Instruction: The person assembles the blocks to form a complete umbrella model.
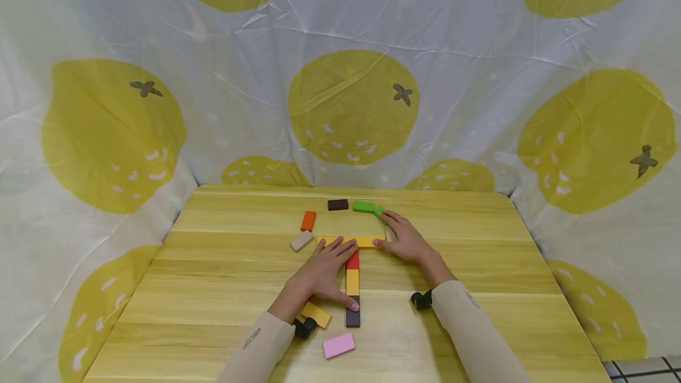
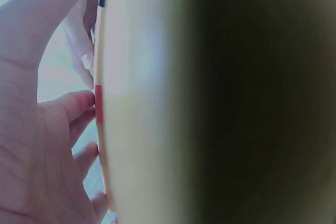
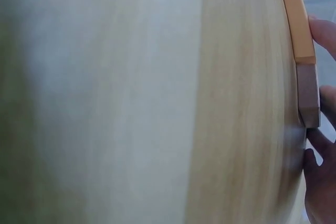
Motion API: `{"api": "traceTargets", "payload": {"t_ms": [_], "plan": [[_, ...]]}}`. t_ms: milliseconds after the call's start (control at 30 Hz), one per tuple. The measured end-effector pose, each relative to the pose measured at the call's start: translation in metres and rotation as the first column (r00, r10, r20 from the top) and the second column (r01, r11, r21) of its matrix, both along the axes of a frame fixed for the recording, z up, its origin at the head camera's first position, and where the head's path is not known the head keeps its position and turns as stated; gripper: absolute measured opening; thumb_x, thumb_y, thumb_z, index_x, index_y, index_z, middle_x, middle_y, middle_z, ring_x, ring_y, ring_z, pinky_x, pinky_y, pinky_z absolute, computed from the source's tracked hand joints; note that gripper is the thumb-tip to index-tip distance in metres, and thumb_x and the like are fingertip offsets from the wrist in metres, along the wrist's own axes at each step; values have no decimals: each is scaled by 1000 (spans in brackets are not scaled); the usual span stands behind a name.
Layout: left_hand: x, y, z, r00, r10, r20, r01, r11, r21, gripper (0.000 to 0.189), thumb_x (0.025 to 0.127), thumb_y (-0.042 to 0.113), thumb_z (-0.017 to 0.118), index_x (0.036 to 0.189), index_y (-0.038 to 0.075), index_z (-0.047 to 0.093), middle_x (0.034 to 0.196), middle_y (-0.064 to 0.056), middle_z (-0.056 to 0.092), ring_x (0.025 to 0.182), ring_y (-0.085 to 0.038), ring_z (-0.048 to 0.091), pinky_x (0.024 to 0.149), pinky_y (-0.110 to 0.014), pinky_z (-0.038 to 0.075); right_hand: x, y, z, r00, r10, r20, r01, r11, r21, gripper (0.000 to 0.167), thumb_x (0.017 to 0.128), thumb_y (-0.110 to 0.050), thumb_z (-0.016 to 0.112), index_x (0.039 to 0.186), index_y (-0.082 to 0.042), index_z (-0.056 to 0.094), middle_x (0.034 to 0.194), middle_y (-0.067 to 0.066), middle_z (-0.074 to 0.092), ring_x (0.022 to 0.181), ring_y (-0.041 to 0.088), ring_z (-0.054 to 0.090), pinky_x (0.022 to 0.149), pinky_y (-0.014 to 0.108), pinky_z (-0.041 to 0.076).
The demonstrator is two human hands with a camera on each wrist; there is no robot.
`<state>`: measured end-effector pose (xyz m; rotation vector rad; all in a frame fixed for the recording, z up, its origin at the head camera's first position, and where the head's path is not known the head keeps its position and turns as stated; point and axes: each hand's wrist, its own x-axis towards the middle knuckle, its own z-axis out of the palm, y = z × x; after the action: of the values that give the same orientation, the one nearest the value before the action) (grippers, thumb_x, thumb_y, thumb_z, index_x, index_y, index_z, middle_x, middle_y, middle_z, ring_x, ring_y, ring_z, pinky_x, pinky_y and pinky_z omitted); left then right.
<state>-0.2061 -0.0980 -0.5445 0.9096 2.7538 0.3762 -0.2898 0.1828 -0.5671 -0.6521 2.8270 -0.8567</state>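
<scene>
My left hand (image 1: pixel 321 272) is spread over a straight column of flat blocks. Its thumb lies on the dark block (image 1: pixel 353 317) at the near end; its fingertips reach the red block (image 1: pixel 353 261) and the yellow row (image 1: pixel 336 240) across the top. A yellow block (image 1: pixel 353 282) sits between dark and red. My right hand (image 1: pixel 407 242) is at the row's right end, its thumb touching the yellow block (image 1: pixel 368 243) and its fingers by a tilted green block (image 1: pixel 380 214). A brownish block (image 3: pixel 308 90) adjoins the yellow one in the right wrist view; my palm partly hides this corner.
Around the top stand a green block (image 1: pixel 364 207), a black block (image 1: pixel 337 204), an orange block (image 1: pixel 308 220) and a beige block (image 1: pixel 302 241). A pink block (image 1: pixel 339 346) and a loose yellow block (image 1: pixel 316 315) lie nearer. A lemon-print cloth (image 1: pixel 457 40) surrounds the wooden table (image 1: pixel 223 288).
</scene>
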Motion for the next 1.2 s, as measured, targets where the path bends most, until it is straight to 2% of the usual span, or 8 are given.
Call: {"api": "traceTargets", "payload": {"t_ms": [233, 367, 500, 567, 833, 900, 1000, 1200], "plan": [[1, -8, 4, 1000, 14, 18, -15, 998, 66, 130, 68, 92, 64, 167, 20, 20, 174, 5, 14, 162, -24, 7, 131, -51, 8, -1, -2, 0, 1000, -9, -1, 9, 1000, 1, 89, 93, -56, 68, 162, -12, 35, 169, 9, 30, 154, 40, 30, 121, 64, 30], [-3, -20, 7, 996, 80, -36, -72, 980, 185, 111, 79, 80, 67, 163, 16, 33, 171, 0, 29, 159, -28, 22, 129, -49, 21, -4, -3, -3, 1000, -3, -8, 3, 1000, 0, 89, 92, -57, 69, 162, -13, 34, 169, 8, 30, 154, 39, 29, 121, 63, 31], [-8, -36, 9, 973, 205, -103, -169, 943, 286, 81, 92, 62, 68, 155, 15, 49, 159, -3, 47, 149, -28, 43, 120, -49, 40, -4, -4, -2, 1000, 6, -1, -6, 1000, -6, 90, 92, -56, 70, 162, -13, 34, 169, 7, 29, 155, 38, 28, 123, 62, 29], [-10, -45, 10, 959, 256, -120, -208, 927, 311, 71, 95, 56, 68, 151, 15, 54, 154, -4, 52, 144, -27, 49, 116, -48, 45, -3, -3, -2, 1000, 7, 1, -7, 1000, -6, 89, 93, -55, 69, 162, -13, 33, 169, 8, 28, 155, 39, 27, 123, 62, 28], [-23, -87, 12, 931, 331, -156, -270, 909, 317, 55, 97, 39, 72, 142, 9, 62, 146, -11, 58, 138, -34, 52, 107, -55, 51, 0, 1, 0, 1000, -4, 6, 4, 1000, -25, 87, 93, -52, 71, 162, -11, 35, 169, 10, 29, 155, 39, 28, 123, 63, 28], [-25, -96, 11, 930, 333, -155, -272, 909, 317, 51, 98, 34, 72, 141, 9, 62, 146, -12, 58, 138, -35, 52, 108, -56, 50, 0, 1, 0, 1000, -2, 5, 3, 1000, -25, 87, 94, -53, 70, 162, -11, 35, 169, 10, 29, 155, 40, 28, 122, 63, 28], [-28, -107, 9, 941, 305, -148, -247, 915, 320, 45, 100, 28, 70, 140, 10, 64, 147, -12, 59, 139, -35, 52, 113, -56, 46, 0, 1, 0, 1000, -2, 9, 2, 1000, -24, 88, 93, -54, 70, 162, -11, 34, 169, 11, 29, 155, 40, 28, 123, 63, 28], [-34, -120, 0, 976, 178, -128, -125, 931, 342, 37, 104, 18, 63, 140, 14, 66, 147, -7, 61, 140, -34, 52, 115, -56, 43, -1, 0, -3, 1000, -6, 22, 6, 1000, -18, 90, 92, -56, 70, 163, -13, 33, 170, 8, 27, 156, 38, 26, 124, 61, 27]]}}
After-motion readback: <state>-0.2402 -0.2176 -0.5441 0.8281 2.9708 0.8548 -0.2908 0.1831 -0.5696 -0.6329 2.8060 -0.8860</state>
